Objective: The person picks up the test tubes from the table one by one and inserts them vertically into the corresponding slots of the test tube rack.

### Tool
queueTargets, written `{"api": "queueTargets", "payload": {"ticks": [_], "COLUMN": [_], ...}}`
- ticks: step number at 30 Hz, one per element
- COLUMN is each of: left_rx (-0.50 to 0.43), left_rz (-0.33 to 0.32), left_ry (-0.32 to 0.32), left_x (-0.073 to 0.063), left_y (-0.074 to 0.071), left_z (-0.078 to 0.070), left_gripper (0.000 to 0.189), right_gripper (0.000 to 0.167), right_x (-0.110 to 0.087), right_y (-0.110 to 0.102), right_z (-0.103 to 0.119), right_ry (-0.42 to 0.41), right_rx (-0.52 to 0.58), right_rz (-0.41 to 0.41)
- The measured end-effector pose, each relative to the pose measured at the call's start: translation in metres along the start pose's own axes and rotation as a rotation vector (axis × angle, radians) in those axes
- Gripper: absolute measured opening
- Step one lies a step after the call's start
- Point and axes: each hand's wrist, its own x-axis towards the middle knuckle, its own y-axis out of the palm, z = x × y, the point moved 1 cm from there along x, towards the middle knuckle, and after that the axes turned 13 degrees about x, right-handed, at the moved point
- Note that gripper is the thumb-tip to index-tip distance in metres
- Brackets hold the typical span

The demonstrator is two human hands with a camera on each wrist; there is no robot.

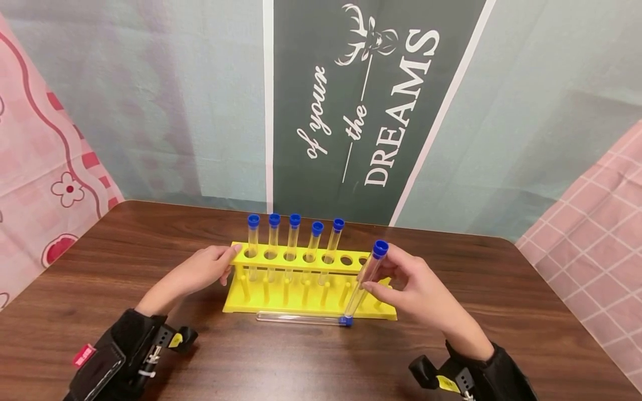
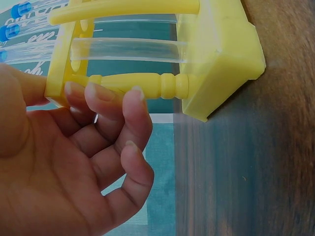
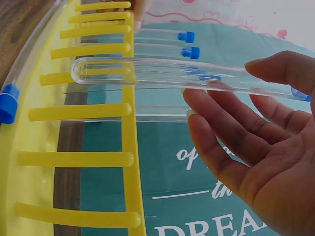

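A yellow test tube rack (image 1: 234, 304) stands on the table, with several blue-capped clear tubes upright or slightly leaning in its left and middle holes. My left hand (image 1: 204, 270) grips the left end of its top bar; in the left wrist view the fingers (image 2: 135, 105) curl by the end post. Between thumb and fingers, my right hand (image 1: 418, 287) pinches a clear test tube (image 3: 147, 71) near its blue cap, held tilted in front of the rack's right part. Another capped test tube (image 1: 301, 318) lies along the rack's front edge, its cap toward the right.
The brown wooden table (image 1: 281, 362) extends around the rack. Behind it hangs a grey-green cloth (image 1: 215, 111) with white lettering, and pink patterned cloths (image 1: 45, 184) hang at the sides. Each wrist wears a black strap with a camera mount.
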Motion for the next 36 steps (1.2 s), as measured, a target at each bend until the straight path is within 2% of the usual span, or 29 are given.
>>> {"api": "queueTargets", "payload": {"ticks": [17, 29, 36], "left_rx": [-0.011, -0.008, -0.006], "left_rz": [0.001, 0.001, -0.002], "left_ry": [0.003, 0.007, 0.008], "left_x": [0.0, 0.0, 0.0], "left_y": [0.0, 0.001, 0.0], "left_z": [0.0, 0.001, 0.001], "left_gripper": [0.047, 0.047, 0.047], "right_gripper": [0.019, 0.014, 0.013], "right_x": [0.015, 0.023, 0.028], "right_y": [-0.009, -0.013, -0.014], "right_z": [0.01, 0.008, 0.007], "right_ry": [0.043, 0.101, 0.142], "right_rx": [0.01, -0.061, -0.093], "right_rz": [-0.145, -0.29, -0.324]}}
